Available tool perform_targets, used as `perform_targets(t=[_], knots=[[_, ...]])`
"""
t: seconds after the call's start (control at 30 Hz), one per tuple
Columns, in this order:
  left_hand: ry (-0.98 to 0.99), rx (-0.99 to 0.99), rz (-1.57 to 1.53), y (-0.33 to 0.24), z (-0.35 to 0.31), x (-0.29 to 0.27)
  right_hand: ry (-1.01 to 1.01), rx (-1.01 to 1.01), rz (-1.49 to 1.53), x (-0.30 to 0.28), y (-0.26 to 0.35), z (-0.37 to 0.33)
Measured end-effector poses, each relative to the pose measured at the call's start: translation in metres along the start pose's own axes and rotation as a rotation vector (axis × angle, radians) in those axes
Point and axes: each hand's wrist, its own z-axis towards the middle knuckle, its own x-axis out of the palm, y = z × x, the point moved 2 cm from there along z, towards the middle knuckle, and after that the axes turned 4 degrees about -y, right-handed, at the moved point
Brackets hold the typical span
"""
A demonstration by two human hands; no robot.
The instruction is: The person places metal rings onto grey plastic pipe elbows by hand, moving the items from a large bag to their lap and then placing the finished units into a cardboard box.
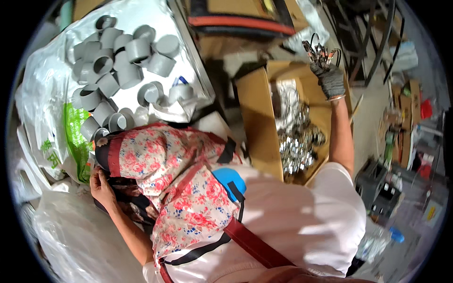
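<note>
My right hand (pixel 329 80), in a dark grey glove, is stretched out over the far right corner of a cardboard box (pixel 255 106). A bunch of thin, shiny metal clamps (pixel 321 54) with looped bands sticks out from its fingers. More shiny metal clamps (pixel 297 153) lie heaped inside that box. My left hand (pixel 101 185) is bare and low at the left, beside my knee and the hem of the flowered apron (pixel 155 155). Its fingers are pinched together; what they hold, if anything, I cannot make out.
Many grey plastic pipe fittings (pixel 127 73) lie piled on a white-covered table (pixel 153 14) at the far left. A green and white bag (pixel 73 132) hangs at its near edge. Clear plastic bags (pixel 78 236) fill the near left. Black metal frames (pixel 373 52) stand at the far right.
</note>
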Motion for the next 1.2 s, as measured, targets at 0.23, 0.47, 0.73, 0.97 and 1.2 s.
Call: perform_targets(t=[0.23, 0.47, 0.73, 0.97, 1.2], knots=[[-0.1, 0.13, 0.07, -0.025, -0.023, -0.017, -0.188, -0.538, -0.468, 0.034, 0.172, 0.132], [-0.169, 0.036, 0.184, -0.033, -0.049, -0.046, -0.254, -0.544, -0.597, 0.079, 0.252, 0.275], [-0.267, -0.04, 0.437, -0.016, -0.076, -0.077, -0.188, -0.43, -0.691, 0.094, 0.281, 0.36], [-0.216, -0.012, 0.402, -0.024, -0.069, -0.08, -0.431, -0.293, -0.532, 0.073, 0.255, 0.339], [-0.229, -0.107, 0.178, -0.034, -0.043, -0.082, -0.521, -0.644, 0.174, 0.073, 0.283, 0.217]])
